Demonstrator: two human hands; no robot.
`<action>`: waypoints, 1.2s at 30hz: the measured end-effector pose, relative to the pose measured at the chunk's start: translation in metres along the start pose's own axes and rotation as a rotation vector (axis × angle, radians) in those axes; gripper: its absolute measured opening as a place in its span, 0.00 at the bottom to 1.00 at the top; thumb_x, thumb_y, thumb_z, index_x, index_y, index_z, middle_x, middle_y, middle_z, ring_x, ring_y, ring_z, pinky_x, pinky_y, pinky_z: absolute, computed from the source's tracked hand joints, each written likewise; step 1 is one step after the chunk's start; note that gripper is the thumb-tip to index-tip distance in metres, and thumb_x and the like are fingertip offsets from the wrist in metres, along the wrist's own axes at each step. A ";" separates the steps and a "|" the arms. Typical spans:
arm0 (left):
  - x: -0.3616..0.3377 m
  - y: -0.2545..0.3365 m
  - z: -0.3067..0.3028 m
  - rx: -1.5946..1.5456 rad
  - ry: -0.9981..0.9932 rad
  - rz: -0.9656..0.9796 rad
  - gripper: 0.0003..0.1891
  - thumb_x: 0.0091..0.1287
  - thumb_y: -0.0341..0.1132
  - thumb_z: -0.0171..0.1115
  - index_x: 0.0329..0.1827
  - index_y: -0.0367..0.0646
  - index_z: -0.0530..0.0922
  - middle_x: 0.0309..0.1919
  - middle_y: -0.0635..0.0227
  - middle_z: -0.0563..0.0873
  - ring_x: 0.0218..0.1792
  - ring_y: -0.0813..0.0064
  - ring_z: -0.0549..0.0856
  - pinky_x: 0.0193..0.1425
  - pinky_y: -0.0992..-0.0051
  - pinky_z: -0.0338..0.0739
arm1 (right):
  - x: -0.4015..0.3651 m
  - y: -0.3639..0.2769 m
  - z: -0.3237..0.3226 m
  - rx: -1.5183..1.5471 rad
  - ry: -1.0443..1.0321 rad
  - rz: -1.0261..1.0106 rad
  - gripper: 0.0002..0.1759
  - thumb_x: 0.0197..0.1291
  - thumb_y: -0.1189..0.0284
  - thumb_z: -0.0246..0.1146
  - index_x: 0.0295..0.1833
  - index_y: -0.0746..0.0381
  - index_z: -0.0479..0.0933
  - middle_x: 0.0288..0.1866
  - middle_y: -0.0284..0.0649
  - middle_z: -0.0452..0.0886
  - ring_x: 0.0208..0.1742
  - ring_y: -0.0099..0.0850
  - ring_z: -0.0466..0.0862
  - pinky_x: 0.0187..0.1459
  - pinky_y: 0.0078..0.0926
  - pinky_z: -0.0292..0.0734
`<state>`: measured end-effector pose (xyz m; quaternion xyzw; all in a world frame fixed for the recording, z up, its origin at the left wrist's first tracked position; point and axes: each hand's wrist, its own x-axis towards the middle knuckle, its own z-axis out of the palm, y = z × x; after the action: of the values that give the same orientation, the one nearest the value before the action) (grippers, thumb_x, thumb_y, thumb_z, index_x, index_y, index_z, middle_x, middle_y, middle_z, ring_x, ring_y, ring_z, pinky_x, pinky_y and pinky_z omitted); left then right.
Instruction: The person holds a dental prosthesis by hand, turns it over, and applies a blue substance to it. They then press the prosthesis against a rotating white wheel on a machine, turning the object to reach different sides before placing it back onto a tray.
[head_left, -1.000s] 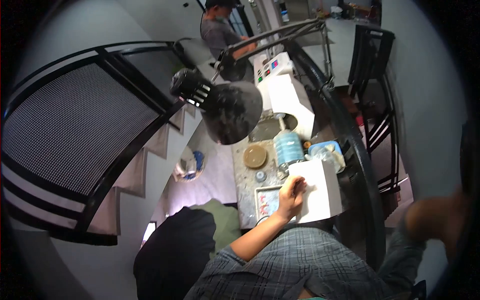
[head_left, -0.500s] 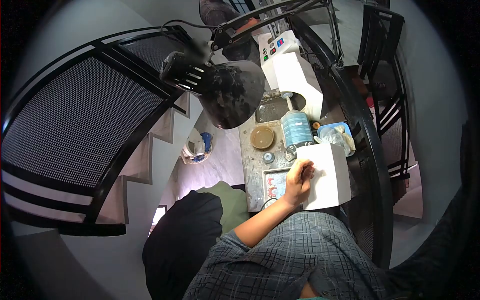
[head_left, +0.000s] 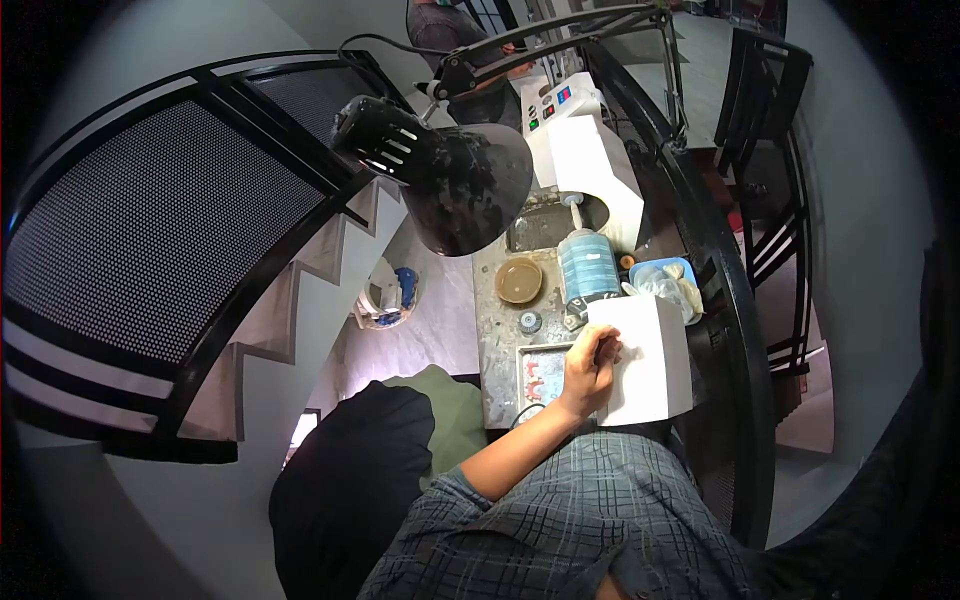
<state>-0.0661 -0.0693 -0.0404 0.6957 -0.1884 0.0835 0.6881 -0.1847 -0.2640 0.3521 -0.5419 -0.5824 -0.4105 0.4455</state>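
Observation:
My left hand [head_left: 590, 372] reaches in from the lower left, its fingers curled together over the left edge of a white box-like block [head_left: 650, 365]. Whatever the fingers may hold is hidden. Just left of the hand lies a tray [head_left: 551, 362] with small red-and-white pieces in it. Beyond the block stands a blue cylindrical motor unit [head_left: 588, 265] with a pale spindle pointing into the opening of a white machine housing [head_left: 590, 160]. My right hand is not visible.
A black lamp [head_left: 460, 185] hangs over the worktable [head_left: 495, 345]. On the table are a brown bowl [head_left: 519, 280], a small round knob [head_left: 530, 322] and a blue basin [head_left: 683, 270] with plastic bags. Black railings flank both sides. Another person [head_left: 440, 30] stands at the far end.
The view has shifted slightly, so the table and block appear a little lower and further left. My left hand stays curled at the block's edge. The other person shows more upright.

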 end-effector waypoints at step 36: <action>0.003 0.007 -0.001 0.048 0.010 0.015 0.06 0.71 0.18 0.57 0.48 0.34 0.77 0.36 0.63 0.80 0.30 0.78 0.82 0.35 0.77 0.78 | 0.040 -0.003 -0.008 0.113 -0.082 0.041 0.26 0.67 0.63 0.62 0.64 0.69 0.73 0.66 0.54 0.75 0.70 0.48 0.71 0.76 0.53 0.56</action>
<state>-0.0657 -0.0688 -0.0329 0.7103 -0.1882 0.0966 0.6714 -0.1880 -0.2611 0.3930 -0.5439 -0.6112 -0.3452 0.4598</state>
